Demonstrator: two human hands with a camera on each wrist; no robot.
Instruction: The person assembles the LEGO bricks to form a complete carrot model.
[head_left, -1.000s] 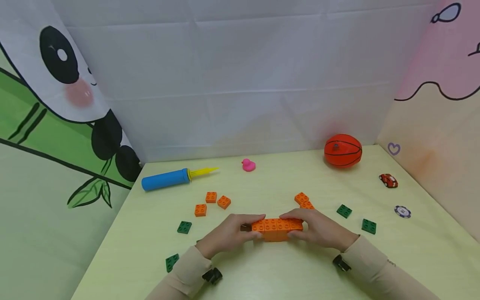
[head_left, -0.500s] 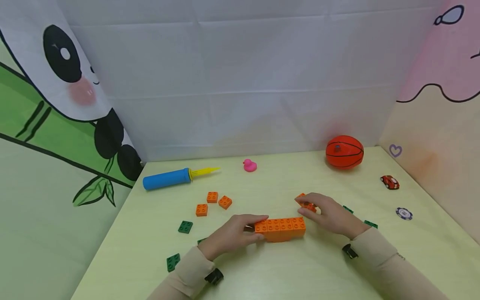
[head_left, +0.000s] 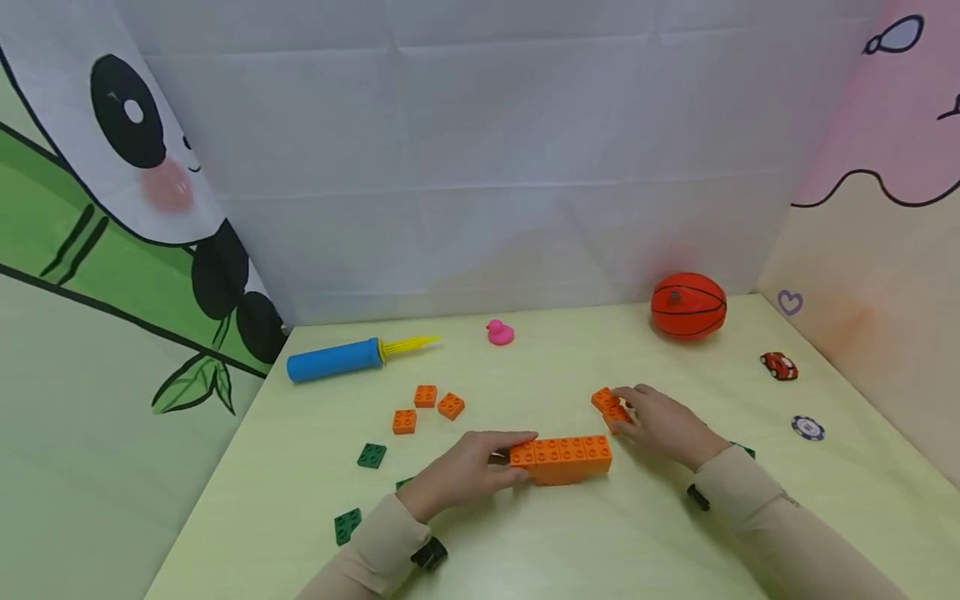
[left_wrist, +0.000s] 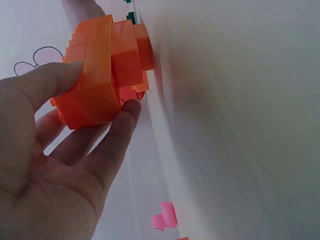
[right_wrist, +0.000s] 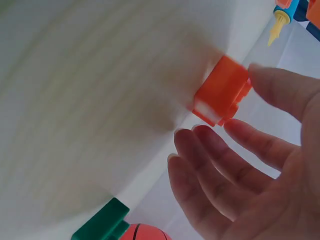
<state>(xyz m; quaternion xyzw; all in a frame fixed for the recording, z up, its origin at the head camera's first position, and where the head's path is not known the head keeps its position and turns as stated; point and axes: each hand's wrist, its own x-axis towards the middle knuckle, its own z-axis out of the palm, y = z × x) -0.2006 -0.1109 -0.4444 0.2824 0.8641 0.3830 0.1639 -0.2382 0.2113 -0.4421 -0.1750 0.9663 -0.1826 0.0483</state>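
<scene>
One loose orange brick (head_left: 617,419) sits at the fingertips of the right hand (head_left: 663,425), ahead and to its left, and I judge that closeness to be what matters here. The thumb and forefinger stand either side of it, moderately apart, with the other fingers loosely spread; whether they actually pinch it I cannot tell. A second orange brick (head_left: 604,398) lies just past it, apparently touching at a corner, so I reckon a careless grip could nudge both.

The left hand (head_left: 471,468) grips the left end of an orange bar (head_left: 561,454) of joined bricks, thumb on one side and fingers on the other. I see the bar's long axis running rightward from that hand, its free end stopping short of the right hand and closer to the person than the loose brick. The right hand is clearly the nearer one to that brick. Ahead of the left hand, three more orange bricks (head_left: 425,396) lie on the counter (head_left: 525,550), with a green brick (head_left: 372,455) off to its left
</scene>
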